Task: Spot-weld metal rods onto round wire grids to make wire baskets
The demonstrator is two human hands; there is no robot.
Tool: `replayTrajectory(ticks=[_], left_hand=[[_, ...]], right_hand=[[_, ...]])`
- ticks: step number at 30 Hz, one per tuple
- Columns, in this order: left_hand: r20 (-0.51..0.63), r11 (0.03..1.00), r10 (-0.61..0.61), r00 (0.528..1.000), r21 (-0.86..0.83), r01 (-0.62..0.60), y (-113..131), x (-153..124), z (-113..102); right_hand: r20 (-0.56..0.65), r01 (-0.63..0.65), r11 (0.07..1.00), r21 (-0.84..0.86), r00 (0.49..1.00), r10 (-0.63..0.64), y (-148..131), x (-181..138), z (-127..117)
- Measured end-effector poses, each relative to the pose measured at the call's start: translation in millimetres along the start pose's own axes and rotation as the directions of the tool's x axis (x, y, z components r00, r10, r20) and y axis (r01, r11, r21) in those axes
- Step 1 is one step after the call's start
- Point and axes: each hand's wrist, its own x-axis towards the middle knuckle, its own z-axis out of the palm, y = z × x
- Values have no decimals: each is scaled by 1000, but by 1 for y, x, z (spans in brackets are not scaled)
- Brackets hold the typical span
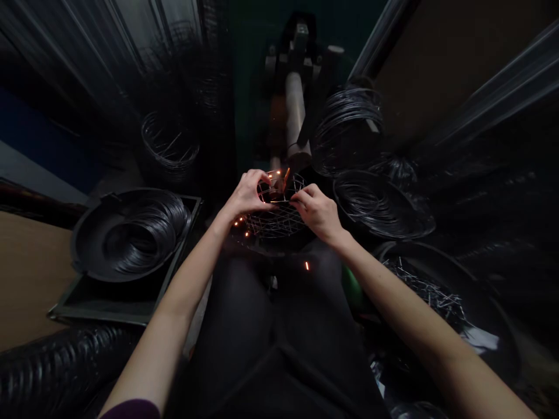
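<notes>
While our left hand (248, 195) and right hand (317, 212) meet in front of us, a round wire basket (275, 220) sits between them, just above our dark trousers (271, 326). Our left fingers (257, 181) curl down over the basket's upper wires, closed in a grip. Our right fingers (301, 198) and thumb pinch the basket's rim, pressed close, though the exact wire is too small to tell. Orange sparks (238, 222) glow just beside the left hand, and a lone spark (307, 266) shows below the right hand. Left of the left hand, a coil of black wire (140, 235) lies in a round black pan (82, 244) on a metal tray (56, 311), with a wooden tabletop (30, 273) beyond it. Right of the right hand, a second wire coil (379, 203) rests near the hand, and a bin of cut wire pieces (423, 291) sits lower down. Ahead of both hands stands a machine with a pale cylinder (294, 110), between an upper left coil (170, 142) and an upper right coil (349, 128)
</notes>
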Motion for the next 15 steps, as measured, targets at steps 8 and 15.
replayTrajectory(ticks=[8, 15], left_hand=[[-27, 996, -69, 997, -62, 67, -8, 21, 1], [-19, 928, -136, 991, -353, 120, -33, 14, -9]], right_hand=[[-30, -80, 976, 203, 996, 88, 14, 27, 12], [-100, 44, 986, 161, 995, -28, 46, 71, -1]])
